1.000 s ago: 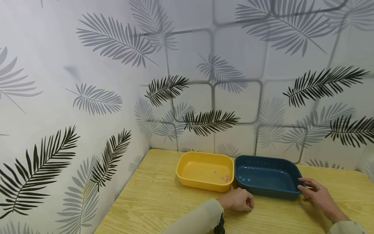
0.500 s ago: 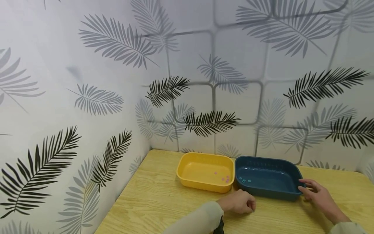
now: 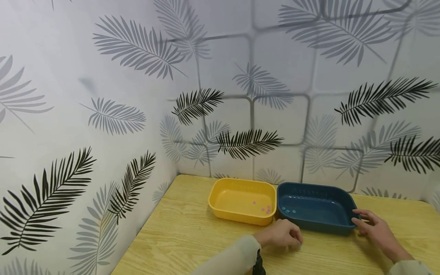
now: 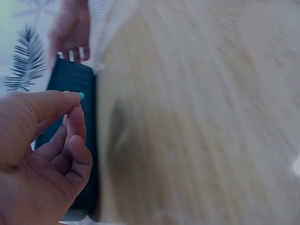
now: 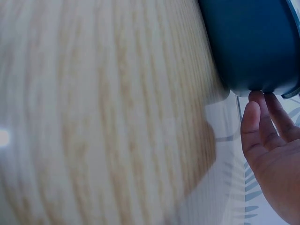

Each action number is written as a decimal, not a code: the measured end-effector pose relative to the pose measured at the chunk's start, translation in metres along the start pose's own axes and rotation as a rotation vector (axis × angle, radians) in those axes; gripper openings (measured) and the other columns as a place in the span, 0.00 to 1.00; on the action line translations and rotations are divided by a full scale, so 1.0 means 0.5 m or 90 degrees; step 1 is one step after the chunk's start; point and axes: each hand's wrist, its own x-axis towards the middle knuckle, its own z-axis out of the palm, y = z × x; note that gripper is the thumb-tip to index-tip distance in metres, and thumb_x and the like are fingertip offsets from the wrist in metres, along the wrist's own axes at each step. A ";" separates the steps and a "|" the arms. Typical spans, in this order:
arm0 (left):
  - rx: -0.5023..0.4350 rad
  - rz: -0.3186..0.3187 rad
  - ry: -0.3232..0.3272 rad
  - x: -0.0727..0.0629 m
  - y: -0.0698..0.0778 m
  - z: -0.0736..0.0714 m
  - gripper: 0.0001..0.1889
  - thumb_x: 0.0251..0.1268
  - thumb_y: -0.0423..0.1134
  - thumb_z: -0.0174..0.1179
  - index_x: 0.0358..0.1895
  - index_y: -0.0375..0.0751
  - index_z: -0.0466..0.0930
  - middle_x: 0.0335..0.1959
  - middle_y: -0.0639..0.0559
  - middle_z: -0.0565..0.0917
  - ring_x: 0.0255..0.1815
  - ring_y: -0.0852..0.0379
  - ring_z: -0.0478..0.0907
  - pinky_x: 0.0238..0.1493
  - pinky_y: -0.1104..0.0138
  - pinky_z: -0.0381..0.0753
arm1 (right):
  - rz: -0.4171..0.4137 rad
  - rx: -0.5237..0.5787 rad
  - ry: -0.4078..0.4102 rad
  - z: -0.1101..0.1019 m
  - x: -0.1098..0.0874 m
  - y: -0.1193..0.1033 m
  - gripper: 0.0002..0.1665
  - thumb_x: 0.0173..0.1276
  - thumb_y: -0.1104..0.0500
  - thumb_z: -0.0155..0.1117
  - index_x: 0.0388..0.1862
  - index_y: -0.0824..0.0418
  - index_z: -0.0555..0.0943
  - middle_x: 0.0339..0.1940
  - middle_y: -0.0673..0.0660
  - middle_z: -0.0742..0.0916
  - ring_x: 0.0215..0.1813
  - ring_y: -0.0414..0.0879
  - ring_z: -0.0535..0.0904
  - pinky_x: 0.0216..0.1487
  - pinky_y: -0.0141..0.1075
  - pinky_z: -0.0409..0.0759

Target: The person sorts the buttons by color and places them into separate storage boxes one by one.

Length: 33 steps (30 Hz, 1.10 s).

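My left hand [image 3: 282,233] is just in front of the dark blue tray [image 3: 317,225]. In the left wrist view, its thumb and index fingertip pinch a tiny teal piece [image 4: 81,96], mostly hidden by the fingers; the other fingers are curled. At the tray's right end my right hand [image 3: 378,233] touches the wall with its fingertips [image 5: 256,96], fingers extended. A few small teal ring-like pieces [image 3: 287,211] lie in the tray's left end. Several pink ones [image 3: 267,209] lie toward the right in the yellow tray [image 3: 237,218].
Both trays stand side by side, near the back of the wood-grain table [image 3: 185,244]. Behind them rises a wall [image 3: 227,84] with a leaf pattern, and another wall borders the table on the left.
My left hand has shifted slightly to the right and its fingertips have turned a little outward. The right hand stays at the blue tray's end, and the trays have not moved.
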 end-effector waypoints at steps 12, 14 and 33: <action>-0.128 -0.020 0.059 -0.012 0.036 -0.046 0.04 0.63 0.33 0.62 0.37 0.42 0.85 0.28 0.63 0.81 0.29 0.68 0.76 0.31 0.74 0.76 | -0.001 0.003 0.001 -0.003 0.001 0.000 0.35 0.72 0.48 0.55 0.64 0.73 0.64 0.62 0.82 0.64 0.36 0.41 0.80 0.36 0.38 0.81; -0.131 -0.014 0.081 -0.012 0.039 -0.052 0.03 0.62 0.33 0.62 0.36 0.42 0.86 0.27 0.63 0.81 0.29 0.68 0.76 0.31 0.74 0.76 | 0.000 0.012 0.003 -0.001 0.000 0.002 0.34 0.72 0.48 0.55 0.64 0.72 0.65 0.62 0.81 0.64 0.36 0.42 0.80 0.36 0.39 0.81; -0.261 -0.121 0.289 0.056 0.024 -0.113 0.03 0.58 0.31 0.65 0.33 0.43 0.85 0.26 0.58 0.81 0.36 0.47 0.80 0.40 0.59 0.81 | 0.006 0.019 0.003 0.000 0.003 0.006 0.35 0.72 0.48 0.55 0.65 0.72 0.64 0.63 0.81 0.63 0.37 0.40 0.80 0.36 0.38 0.81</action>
